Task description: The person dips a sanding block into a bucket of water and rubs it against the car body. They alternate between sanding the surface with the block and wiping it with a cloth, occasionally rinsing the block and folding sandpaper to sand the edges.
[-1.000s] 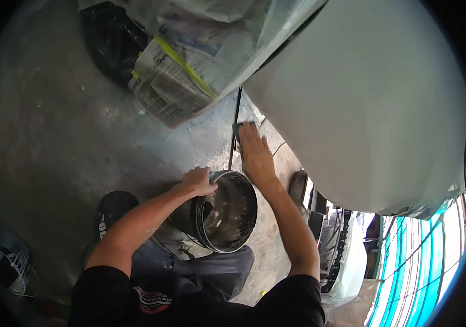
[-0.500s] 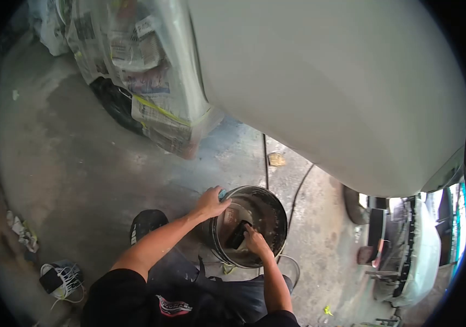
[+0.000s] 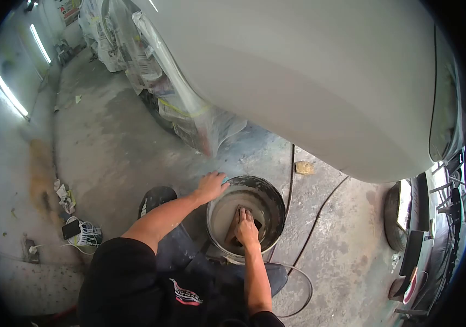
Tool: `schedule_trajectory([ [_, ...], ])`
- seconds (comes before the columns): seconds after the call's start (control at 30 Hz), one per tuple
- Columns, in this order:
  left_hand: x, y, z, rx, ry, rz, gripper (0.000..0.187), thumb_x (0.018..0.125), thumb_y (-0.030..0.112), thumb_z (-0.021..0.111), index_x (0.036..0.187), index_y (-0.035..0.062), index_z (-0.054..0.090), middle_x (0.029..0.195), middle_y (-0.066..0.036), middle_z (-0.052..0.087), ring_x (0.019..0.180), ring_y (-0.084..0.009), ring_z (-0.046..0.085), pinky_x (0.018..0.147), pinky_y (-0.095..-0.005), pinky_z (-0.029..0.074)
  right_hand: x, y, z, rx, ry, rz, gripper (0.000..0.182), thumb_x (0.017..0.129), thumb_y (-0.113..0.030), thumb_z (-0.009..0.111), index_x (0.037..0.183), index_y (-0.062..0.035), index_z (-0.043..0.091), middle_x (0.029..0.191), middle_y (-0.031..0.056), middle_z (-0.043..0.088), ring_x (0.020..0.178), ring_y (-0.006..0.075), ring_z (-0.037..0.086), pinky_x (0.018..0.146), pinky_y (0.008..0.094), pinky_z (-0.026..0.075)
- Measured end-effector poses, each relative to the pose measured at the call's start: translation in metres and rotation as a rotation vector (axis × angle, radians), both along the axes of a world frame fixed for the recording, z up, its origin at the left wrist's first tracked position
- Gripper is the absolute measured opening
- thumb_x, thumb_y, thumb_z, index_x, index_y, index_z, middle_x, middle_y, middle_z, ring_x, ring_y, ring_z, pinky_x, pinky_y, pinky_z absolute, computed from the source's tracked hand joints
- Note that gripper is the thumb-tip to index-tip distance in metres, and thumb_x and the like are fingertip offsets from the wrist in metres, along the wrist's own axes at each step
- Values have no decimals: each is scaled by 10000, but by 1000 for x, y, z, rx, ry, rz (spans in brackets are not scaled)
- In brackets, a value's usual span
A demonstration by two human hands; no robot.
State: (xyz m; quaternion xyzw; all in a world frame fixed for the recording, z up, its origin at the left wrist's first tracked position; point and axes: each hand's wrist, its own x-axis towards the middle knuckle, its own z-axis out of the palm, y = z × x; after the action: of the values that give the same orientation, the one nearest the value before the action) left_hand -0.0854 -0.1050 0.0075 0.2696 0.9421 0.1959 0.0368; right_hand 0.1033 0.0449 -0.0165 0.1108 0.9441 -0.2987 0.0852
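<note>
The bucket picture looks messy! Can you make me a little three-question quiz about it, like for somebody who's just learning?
1. Which hand holds the dark pad inside the bucket?
2. True or false: both hands are down inside the bucket.
3. What colour is the vehicle body at the top of the picture? A) red B) grey C) yellow

Key:
1. The right hand.
2. False; the left hand is at the bucket's rim.
3. B

The person wears a black short-sleeved shirt [image 3: 116, 270] with a red-and-white printed logo [image 3: 187, 294], dark trousers [image 3: 181, 242], perhaps charcoal, flecked with pale smudges, and a black shoe [image 3: 160, 197] with white side markings; the hands [image 3: 211, 187] are bare.
</note>
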Motion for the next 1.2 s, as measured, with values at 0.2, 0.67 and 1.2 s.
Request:
schedule_trajectory([
  [0.2, 12, 10, 13, -162, -84, 143, 420, 971, 423, 627, 1240, 103, 660, 1237, -192, 641, 1134, -395, 625, 945, -544, 491, 2, -9, -12, -121, 6, 60, 699, 897, -135, 546, 1556, -29, 338, 1542, 286, 414, 1435, 414, 417, 1147, 481, 400],
  [0.67, 9, 4, -30, 404, -5, 106, 291, 908, 326, 719, 1120, 130, 680, 998, -168, 666, 918, -391, 644, 765, -492, 521, -78, -7, -182, -70, 109, -387, 687, 1028, -323, 500, 1501, 135, 304, 1450, 419, 392, 1346, 574, 397, 1152, 556, 340],
  [1.2, -14, -5, -29, 743, -361, -118, 307, 902, 178, 716, 1177, 75, 626, 1018, -195, 625, 976, -409, 577, 865, -506, 462, -95, 37, -131, 156, -132, -15, 280, 939, -174, 648, 1153, 4, 666, 1051, 177, 662, 968, 276, 627, 886, 421, 498],
])
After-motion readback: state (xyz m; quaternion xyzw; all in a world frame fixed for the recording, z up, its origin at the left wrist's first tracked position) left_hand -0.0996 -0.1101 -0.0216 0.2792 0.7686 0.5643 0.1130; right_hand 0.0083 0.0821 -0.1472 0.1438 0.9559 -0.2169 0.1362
